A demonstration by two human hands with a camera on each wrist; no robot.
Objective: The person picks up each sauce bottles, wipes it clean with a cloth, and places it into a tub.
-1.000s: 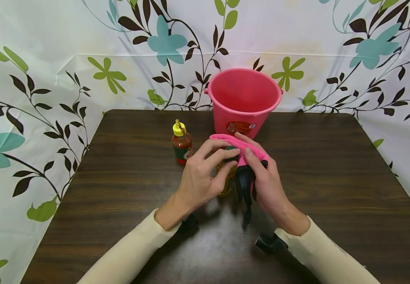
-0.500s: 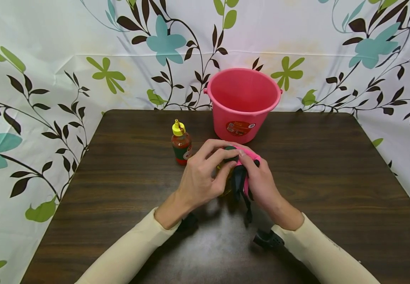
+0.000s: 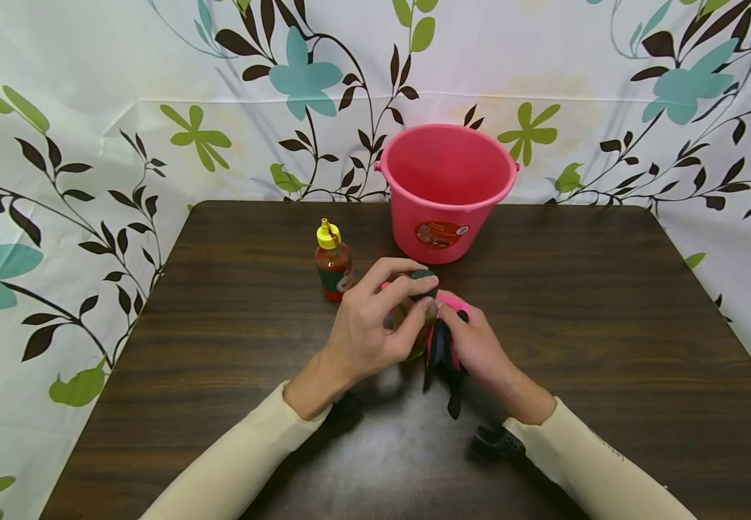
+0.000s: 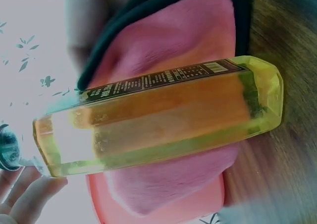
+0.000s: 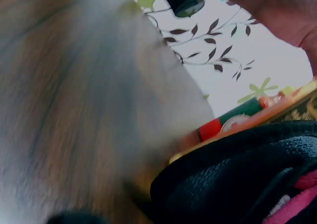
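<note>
My left hand (image 3: 365,328) pinches the dark green cap (image 3: 424,283) of a clear bottle of yellow liquid (image 4: 163,130), steadying it from the top. In the left wrist view the bottle's dark printed label faces the cloth side. A pink cloth with a black side (image 3: 440,347) is bunched in my right hand (image 3: 479,354), just right of the bottle. Pink fabric (image 4: 188,35) passes behind the bottle and shows on both sides of it. The fingers of my right hand are partly hidden by cloth and bottle.
A pink bucket (image 3: 437,235) stands at the back of the dark wooden table (image 3: 232,310). Left of the hands is a red sauce bottle (image 3: 333,271) with a yellow nozzle cap. A floral sheet (image 3: 122,65) hangs behind the table.
My right hand has moved the cloth down along the bottle, nearer to me and slightly left. The bucket's label and base are uncovered now. My left hand stays at the cap.
</note>
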